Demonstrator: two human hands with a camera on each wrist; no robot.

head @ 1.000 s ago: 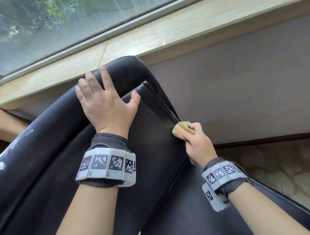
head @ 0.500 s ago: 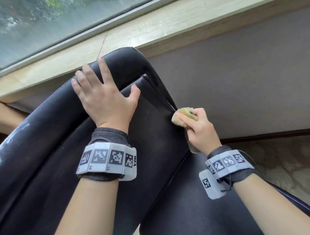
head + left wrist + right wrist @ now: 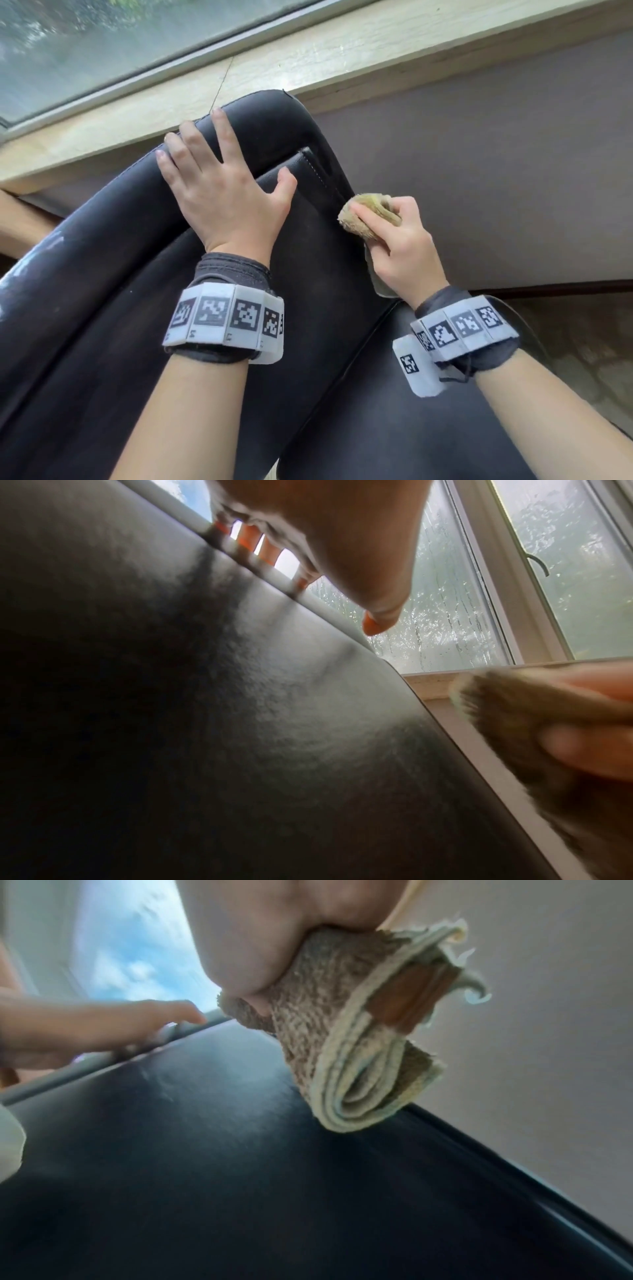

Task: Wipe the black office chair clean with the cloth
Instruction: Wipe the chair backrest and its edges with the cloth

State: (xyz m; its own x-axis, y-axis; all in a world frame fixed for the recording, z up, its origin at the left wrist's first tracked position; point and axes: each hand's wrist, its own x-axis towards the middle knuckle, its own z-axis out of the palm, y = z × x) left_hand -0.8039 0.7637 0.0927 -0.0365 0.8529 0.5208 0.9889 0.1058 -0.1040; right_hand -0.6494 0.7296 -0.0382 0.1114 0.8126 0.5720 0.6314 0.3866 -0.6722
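Chair (image 3: 308,325) upholstery, black and slightly dusty, fills the lower left and centre of the head view, its top edge just below the window sill (image 3: 342,51). The left hand (image 3: 222,202) lies flat on the backrest near that top edge, fingers straight and spread. The right hand (image 3: 400,250) grips a folded tan cloth (image 3: 363,216), fingers curled round it, and presses it against the backrest's right edge, centre right of the frame.
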